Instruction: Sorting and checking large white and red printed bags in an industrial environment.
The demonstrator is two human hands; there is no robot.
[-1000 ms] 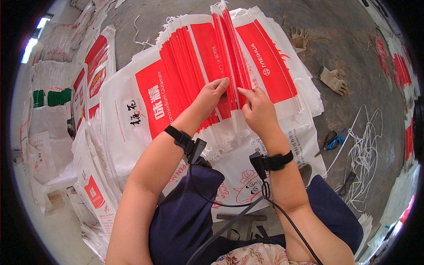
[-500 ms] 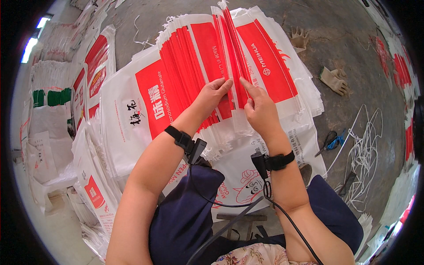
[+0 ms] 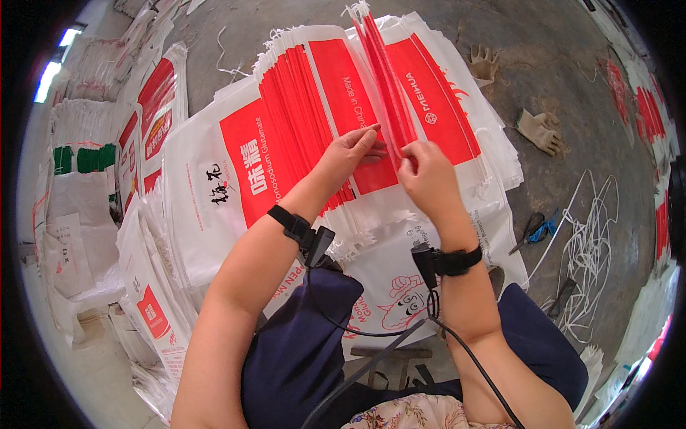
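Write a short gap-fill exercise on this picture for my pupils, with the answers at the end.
1. The left hand and right hand are at white bags with large ____ panels.
2. Of the two hands, the ____ one is nearer the gloves.
3. The tangled cord is ____.
4. Each wrist wears a band coloured ____.

Missing words: red; right; white; black.

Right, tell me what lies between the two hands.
In the head view, a red bag panel and, nearer the right hand, a bundle of red-and-white bag edges lie between it and the left hand.
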